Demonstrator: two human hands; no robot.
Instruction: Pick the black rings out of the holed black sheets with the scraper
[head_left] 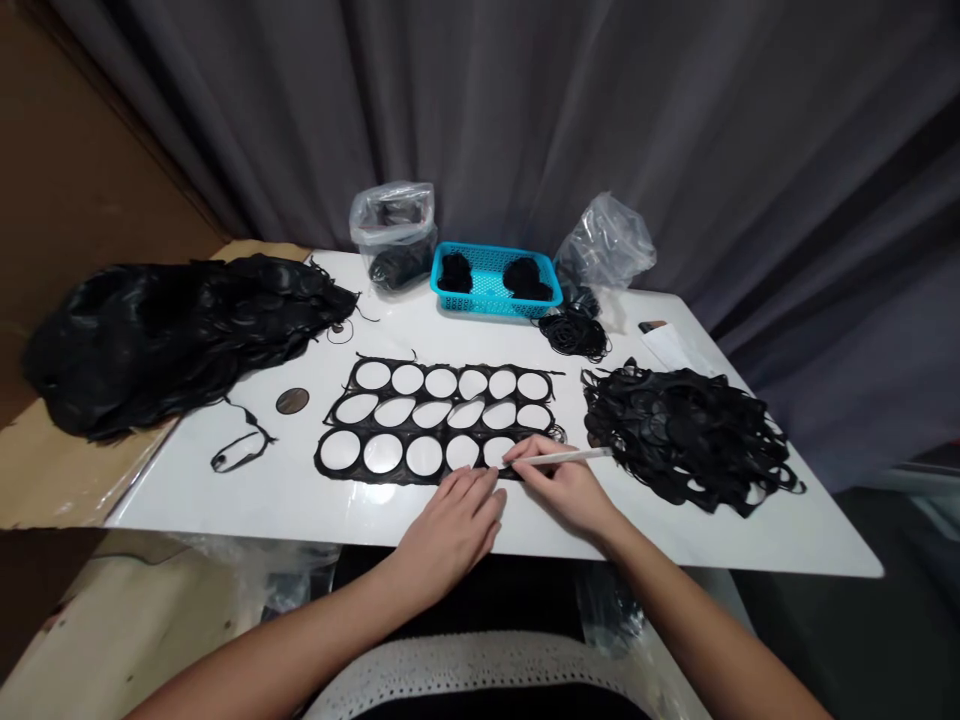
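Note:
A flat black rubber-like sheet (pixel 404 455) with rows of large round holes lies on the white table, which shows through the holes. My right hand (pixel 566 490) pinches a slim white pen-like tool (pixel 570 457), its tip at the near right part of the sheet by a hole. The tool's far end points right. My left hand (pixel 454 525) lies with fingers stretched out on the sheet's near edge, just left of my right hand. Fine edges under the fingertips are hidden.
Right of the sheet is a heap of black holed scraps (pixel 682 430). A large black pile (pixel 180 330) covers the left side. A small dark disc (pixel 292 400) and a loose black strip (pixel 244 455) lie nearby. Behind stand a blue basket (pixel 491 308), a bagged tub (pixel 394 225) and thin black rings (pixel 574 335).

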